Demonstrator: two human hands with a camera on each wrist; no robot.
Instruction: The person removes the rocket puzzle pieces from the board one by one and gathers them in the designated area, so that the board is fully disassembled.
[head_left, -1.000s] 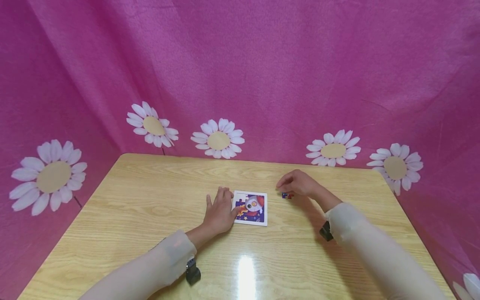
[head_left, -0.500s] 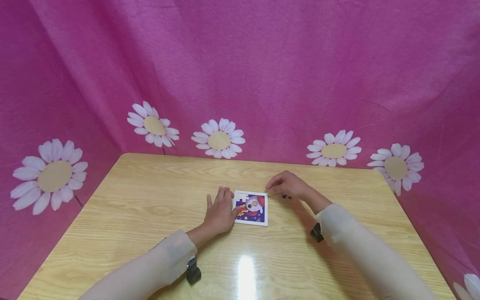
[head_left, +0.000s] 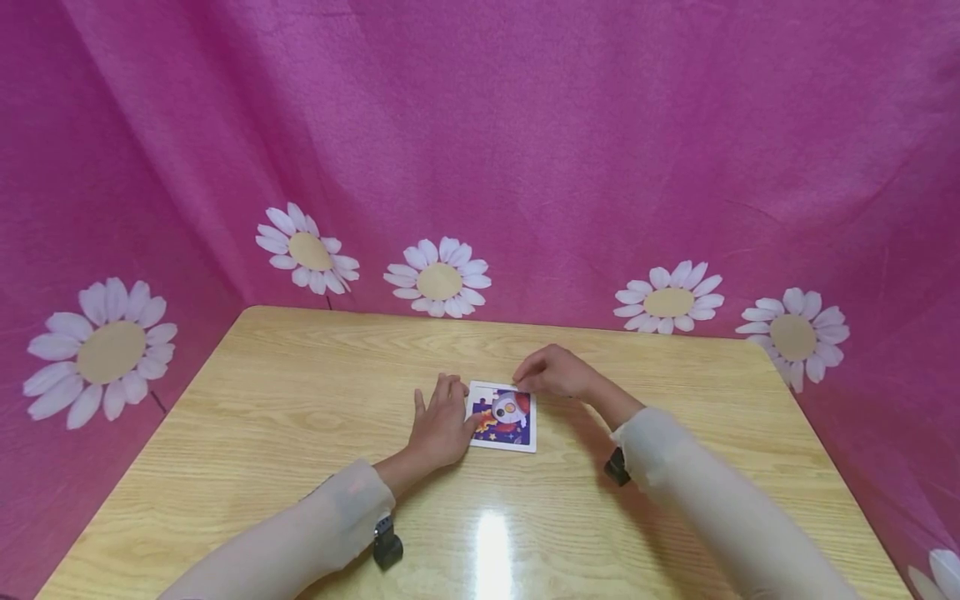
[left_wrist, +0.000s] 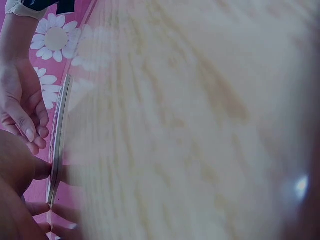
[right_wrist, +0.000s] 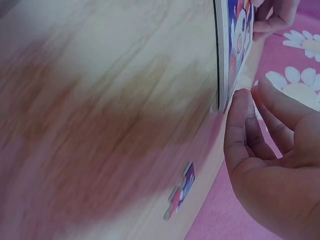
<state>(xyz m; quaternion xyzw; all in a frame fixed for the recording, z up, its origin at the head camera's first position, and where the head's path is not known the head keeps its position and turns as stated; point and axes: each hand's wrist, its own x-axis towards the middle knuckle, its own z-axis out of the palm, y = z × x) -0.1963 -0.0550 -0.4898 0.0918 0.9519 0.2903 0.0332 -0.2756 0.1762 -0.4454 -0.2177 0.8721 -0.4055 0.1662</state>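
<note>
A square jigsaw puzzle [head_left: 510, 425] with a white border and a rocket picture lies on the table; pale gaps show in its upper left part. My left hand [head_left: 441, 425] rests at its left edge, fingers extended, thumb over the border. At the upper right corner is my right hand [head_left: 555, 372], thumb and fingertips drawn together; it appears to pinch a small puzzle piece, which the fingertips almost wholly hide. In the right wrist view, a loose purple and red puzzle piece [right_wrist: 180, 191] lies on the table below my right hand.
The wooden table [head_left: 315, 375] reaches back to a pink curtain [head_left: 525, 167] printed with white daisies. A bright light reflection [head_left: 492, 554] shows on the tabletop in front of the puzzle. Dark wrist cameras hang from both sleeves.
My right hand has moved left from beside the loose pieces to the puzzle's upper right corner, fingertips kept together. My left hand and the puzzle have stayed in place.
</note>
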